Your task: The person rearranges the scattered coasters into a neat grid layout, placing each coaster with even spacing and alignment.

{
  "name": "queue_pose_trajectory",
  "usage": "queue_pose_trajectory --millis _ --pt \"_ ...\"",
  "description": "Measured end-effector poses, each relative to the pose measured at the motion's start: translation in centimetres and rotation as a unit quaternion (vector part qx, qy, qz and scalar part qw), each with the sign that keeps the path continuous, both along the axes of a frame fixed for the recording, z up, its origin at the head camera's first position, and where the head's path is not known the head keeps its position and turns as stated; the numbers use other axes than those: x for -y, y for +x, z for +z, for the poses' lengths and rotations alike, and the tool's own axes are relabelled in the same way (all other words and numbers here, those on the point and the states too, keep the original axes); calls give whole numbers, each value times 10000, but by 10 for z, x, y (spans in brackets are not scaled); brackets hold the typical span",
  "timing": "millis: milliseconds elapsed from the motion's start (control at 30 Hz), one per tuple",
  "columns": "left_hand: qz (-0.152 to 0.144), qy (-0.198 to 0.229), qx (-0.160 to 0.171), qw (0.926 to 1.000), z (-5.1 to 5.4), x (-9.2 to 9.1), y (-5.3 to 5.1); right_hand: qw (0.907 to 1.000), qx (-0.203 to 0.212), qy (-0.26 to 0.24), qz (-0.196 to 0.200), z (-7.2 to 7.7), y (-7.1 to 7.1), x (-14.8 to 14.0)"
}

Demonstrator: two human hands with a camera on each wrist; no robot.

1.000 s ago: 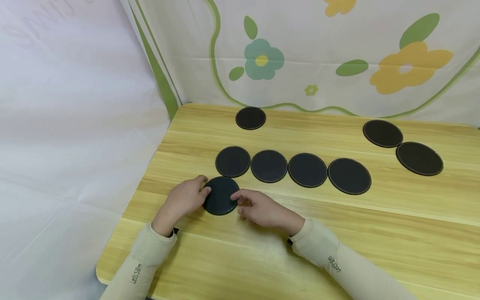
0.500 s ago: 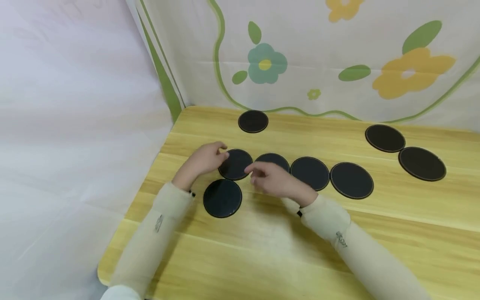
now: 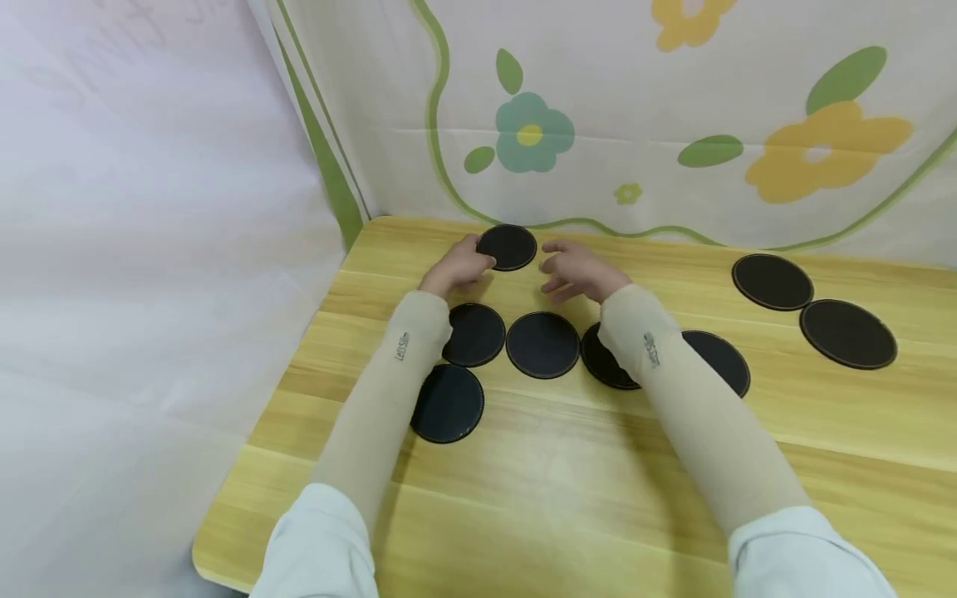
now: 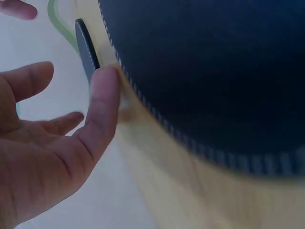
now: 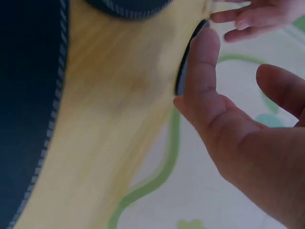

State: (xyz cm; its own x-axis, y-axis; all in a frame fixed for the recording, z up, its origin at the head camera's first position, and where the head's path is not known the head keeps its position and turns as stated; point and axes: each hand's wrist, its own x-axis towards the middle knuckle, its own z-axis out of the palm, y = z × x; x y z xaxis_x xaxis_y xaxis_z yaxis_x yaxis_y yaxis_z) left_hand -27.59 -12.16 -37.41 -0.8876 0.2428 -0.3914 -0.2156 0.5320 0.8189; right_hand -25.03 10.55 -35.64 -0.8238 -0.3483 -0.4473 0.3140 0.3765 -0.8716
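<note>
We see pale-stitched black discs [image 3: 542,345], a yellow wood-grain table [image 3: 553,490], beige sleeves [image 3: 703,419] with dark lettering [image 3: 652,350], and white cloth [image 3: 606,91] printed with green leaves [image 3: 710,151], a yellow-centred teal flower [image 3: 534,134] and orange flowers [image 3: 848,143]

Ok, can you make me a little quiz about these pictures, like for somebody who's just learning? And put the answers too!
1. How many black discs show on the table?
2. True or false: in the head view, the disc farthest back is between the left hand and the right hand.
3. How do the two discs at the far right lie? A: stacked. B: flat, side by side. C: standing on edge.

Key: 1. Eight. 2. True. 3. B.
</note>
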Motion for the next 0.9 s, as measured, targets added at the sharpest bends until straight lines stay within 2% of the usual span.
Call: queue_pose_trajectory --millis 100,233,333,467,600,667,800,900 --pt "276 161 -125 9994 -5 -7 -4 9998 185 -27 -32 -3 -12 0" --pt "379 215 -303 9986 -7 -17 -4 9995 278 31 -112 -8 -23 6" --pt "421 341 -290 9981 -7 -23 -4 9993 281 34 -256 -10 -27 12" --pt "776 787 -91 9938 -6 -27 -4 9962 316 -311 -746 -12 -28 17" --pt "1296 1352 273 9819 -3 -27 -3 9829 448 -969 -1500 -14 -27 15" --pt "1523 1549 384 9754 -2 -27 -3 9760 494 -1209 -1743 -15 -27 13" --pt "1836 1805 312 9658 -1 -26 -2 9639 411 -1659 -2042 -16 -26 12" --pt "1889 1999 205 9612 -1 -26 -1 9528 237 -1914 -2347 -14 -23 13"
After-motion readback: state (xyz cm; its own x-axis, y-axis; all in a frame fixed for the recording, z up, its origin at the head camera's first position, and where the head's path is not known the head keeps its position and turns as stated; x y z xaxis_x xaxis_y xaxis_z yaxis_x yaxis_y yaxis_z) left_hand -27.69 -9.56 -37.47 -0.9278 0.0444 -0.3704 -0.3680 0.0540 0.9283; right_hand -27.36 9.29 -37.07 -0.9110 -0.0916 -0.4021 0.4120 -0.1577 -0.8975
